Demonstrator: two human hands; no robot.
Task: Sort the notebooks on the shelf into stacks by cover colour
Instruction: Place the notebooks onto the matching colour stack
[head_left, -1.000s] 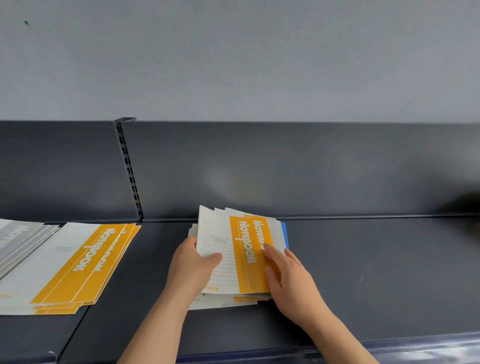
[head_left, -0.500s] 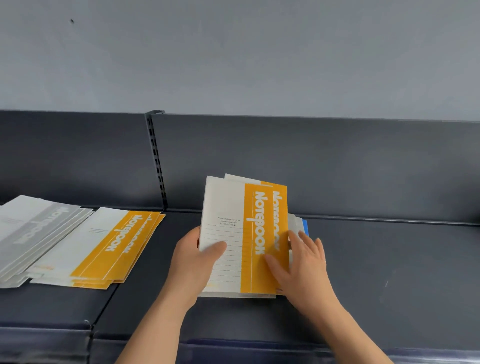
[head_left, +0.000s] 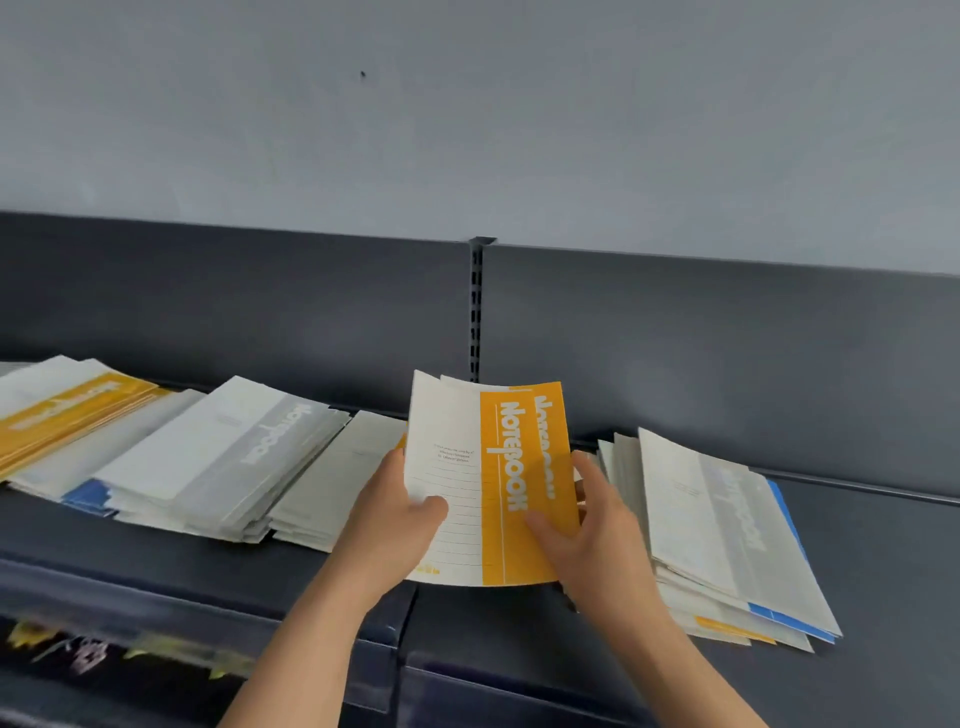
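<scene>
Head view: left hand (head_left: 395, 519) grips the orange notebooks (head_left: 524, 467) at their left edge, thumb on the white panel. Right hand (head_left: 597, 535) pinches the right edge, thumb on the orange band. Notebooks held tilted between both hands, above the shelf (head_left: 883, 571); grey stack (head_left: 223, 467) to the left, mixed pile (head_left: 727, 525) to the right.

Your left hand (head_left: 389, 530): grips the near left edge of the orange notebooks (head_left: 524, 483), thumb on the white part of the cover.
Your right hand (head_left: 602, 535): holds their right edge, thumb on the orange band.
Orange notebooks: at least two, held above the shelf (head_left: 883, 561) between your fingers (head_left: 434, 506).
Mixed pile (head_left: 727, 525): just right of your right fingers, grey cover on top, blue and orange edges below.
Grey stack (head_left: 223, 462): left of your left fingers.
Orange stack (head_left: 62, 410): far left, beyond the grey stack.
</scene>
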